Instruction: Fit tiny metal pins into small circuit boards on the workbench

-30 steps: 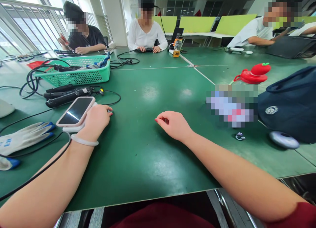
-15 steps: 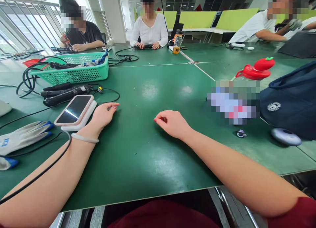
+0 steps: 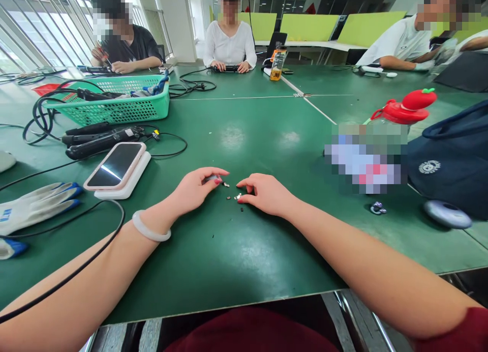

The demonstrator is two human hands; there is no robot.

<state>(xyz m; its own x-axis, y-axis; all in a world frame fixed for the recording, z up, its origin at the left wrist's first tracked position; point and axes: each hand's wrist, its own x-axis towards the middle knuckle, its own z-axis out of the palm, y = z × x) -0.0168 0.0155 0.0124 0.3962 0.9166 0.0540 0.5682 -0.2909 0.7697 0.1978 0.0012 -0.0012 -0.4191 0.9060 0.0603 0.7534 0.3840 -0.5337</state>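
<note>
Several tiny pieces lie on the green table (image 3: 183,275) between my hands. One small silver piece (image 3: 225,184) is by the fingertips of my left hand (image 3: 192,192); its thumb and index finger are apart, and a greyish patch under them cannot be made out. Another silver piece (image 3: 237,196) lies at the thumb tip of my right hand (image 3: 267,193), whose thumb and index finger are also parted. I cannot tell whether the thumb touches it. Closer to me are a brown bit (image 3: 229,198) and a dark bit (image 3: 241,209).
At left are a pink-edged phone (image 3: 115,165) on a white box, work gloves (image 3: 38,207), black handheld devices (image 3: 102,142) and a green basket (image 3: 118,108). A cable crosses my left forearm. At right stand a red-lidded bottle (image 3: 409,112) and a dark bag (image 3: 453,148). Other people sit beyond.
My left hand has moved right, away from the phone, towards my right hand. The fingers of both hands have parted. Tiny pieces now show on the table between them.
</note>
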